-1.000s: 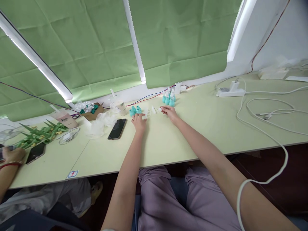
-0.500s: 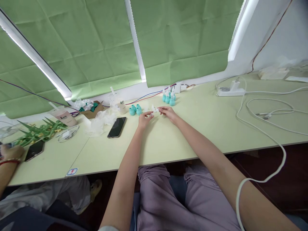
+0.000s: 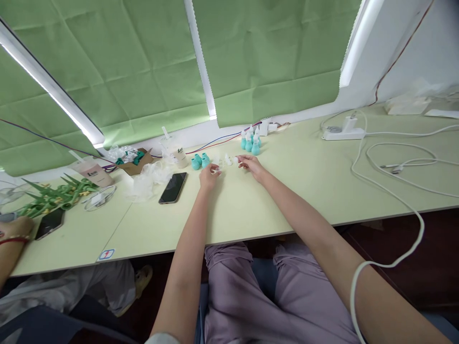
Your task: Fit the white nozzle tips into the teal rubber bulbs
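My left hand is on the table just right of several teal rubber bulbs without tips. Its thumb and index finger pinch a small clear plastic piece, too small to make out well. My right hand is a short way to the right, fingertips closed on a small white plastic tip. Between the hands lie a few loose translucent tips. Farther back, several teal bulbs stand upright with white pointed tips fitted.
Left of my hands lie a black phone, a crumpled plastic bag, an open cardboard box and drink cups. A power strip and white cables are at right. Another person's hand is at far left.
My left hand has moved left, towards the teal bulbs, widening the gap between my hands. My right hand has shifted only slightly right.
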`<state>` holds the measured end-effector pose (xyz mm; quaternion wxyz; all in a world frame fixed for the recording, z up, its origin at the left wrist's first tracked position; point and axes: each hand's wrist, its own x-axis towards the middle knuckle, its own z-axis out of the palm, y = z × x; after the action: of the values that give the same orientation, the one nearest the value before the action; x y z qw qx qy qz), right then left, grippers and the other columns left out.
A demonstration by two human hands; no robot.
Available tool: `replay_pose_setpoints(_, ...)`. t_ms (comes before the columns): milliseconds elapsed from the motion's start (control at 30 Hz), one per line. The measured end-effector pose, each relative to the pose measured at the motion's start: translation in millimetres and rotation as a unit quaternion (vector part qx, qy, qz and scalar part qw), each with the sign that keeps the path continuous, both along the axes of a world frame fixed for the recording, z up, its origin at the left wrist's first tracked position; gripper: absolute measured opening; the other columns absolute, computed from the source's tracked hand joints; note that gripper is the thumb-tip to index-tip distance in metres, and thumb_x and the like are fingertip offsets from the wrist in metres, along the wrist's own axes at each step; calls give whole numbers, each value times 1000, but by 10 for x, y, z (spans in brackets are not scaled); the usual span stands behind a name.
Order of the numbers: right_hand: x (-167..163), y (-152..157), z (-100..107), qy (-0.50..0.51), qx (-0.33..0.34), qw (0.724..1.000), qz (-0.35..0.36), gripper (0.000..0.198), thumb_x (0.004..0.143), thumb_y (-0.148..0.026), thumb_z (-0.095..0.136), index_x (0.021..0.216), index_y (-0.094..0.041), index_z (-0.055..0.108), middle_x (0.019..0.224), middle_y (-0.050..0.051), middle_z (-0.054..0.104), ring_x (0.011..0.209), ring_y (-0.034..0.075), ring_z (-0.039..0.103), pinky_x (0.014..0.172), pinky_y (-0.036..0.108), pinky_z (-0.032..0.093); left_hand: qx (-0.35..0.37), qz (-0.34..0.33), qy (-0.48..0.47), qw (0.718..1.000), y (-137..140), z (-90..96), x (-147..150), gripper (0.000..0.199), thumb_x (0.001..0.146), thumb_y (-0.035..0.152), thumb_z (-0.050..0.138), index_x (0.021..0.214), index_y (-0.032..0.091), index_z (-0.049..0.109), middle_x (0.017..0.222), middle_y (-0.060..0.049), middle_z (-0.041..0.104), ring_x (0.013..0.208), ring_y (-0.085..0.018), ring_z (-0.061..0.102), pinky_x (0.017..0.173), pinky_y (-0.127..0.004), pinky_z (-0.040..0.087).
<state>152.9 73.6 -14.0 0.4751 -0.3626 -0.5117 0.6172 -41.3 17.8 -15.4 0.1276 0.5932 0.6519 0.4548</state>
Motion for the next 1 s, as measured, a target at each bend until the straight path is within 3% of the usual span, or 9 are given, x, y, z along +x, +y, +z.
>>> replay_pose_setpoints(167, -2, -20, 17, -9, 1, 1000, 3, 29, 74, -36, 67, 95, -16, 68, 92, 3, 65, 61, 2, 56, 51, 14, 31, -7, 55, 27, 998, -28, 21, -66, 19, 68, 17, 70, 85, 20, 65, 90, -3, 68, 79, -17, 57, 79, -32, 43)
replay_pose_setpoints(333, -3, -22, 4, -4, 5, 1000, 7, 25, 76, -33, 65, 93, -16, 68, 87, 2, 64, 60, 2, 57, 51, 15, 30, -20, 63, 37, 997, -15, -19, -91, 23, 70, 17, 71, 91, 22, 64, 91, -5, 67, 81, -18, 58, 78, -32, 42)
replay_pose_setpoints(433, -4, -30, 14, -5, 5, 1000, 9, 26, 75, -34, 65, 93, -16, 67, 89, 2, 63, 60, 3, 57, 52, 15, 29, 18, 75, 63, 995, -16, -1, -79, 34, 66, 20, 75, 98, 22, 63, 99, -6, 67, 89, -21, 57, 83, -37, 42)
replay_pose_setpoints(567, -43, -56, 25, -8, 10, 999, 41, 35, 70, -41, 69, 93, -16, 65, 91, 3, 64, 65, 5, 59, 54, 16, 27, 119, 6, 83, 989, -49, 103, 43, 42, 66, 24, 76, 106, 21, 63, 105, -6, 64, 91, -20, 55, 84, -35, 42)
replay_pose_setpoints(700, -123, -84, -14, -16, 43, 994, 95, 41, 68, -49, 68, 92, -17, 63, 88, 2, 63, 76, 7, 62, 60, 16, 28, 131, -68, 54, 988, -89, 192, 232, 20, 72, 26, 71, 92, 21, 70, 94, -4, 66, 77, -15, 55, 71, -29, 44)
replay_pose_setpoints(833, -149, -97, -31, -32, 56, 993, 97, 44, 68, -54, 66, 91, -17, 62, 85, 1, 63, 73, 5, 57, 59, 15, 27, 127, -69, 22, 989, -124, 212, 345, 13, 73, 31, 71, 82, 21, 71, 89, -4, 67, 72, -13, 55, 64, -27, 41)
replay_pose_setpoints(1000, -87, -18, 40, -99, 119, 982, 111, 39, 75, -52, 60, 92, -17, 65, 94, 3, 65, 71, 6, 53, 62, 17, 34, 142, -52, -49, 987, -139, 218, 399, 17, 73, 31, 70, 84, 19, 67, 92, -4, 67, 79, -13, 58, 69, -25, 43)
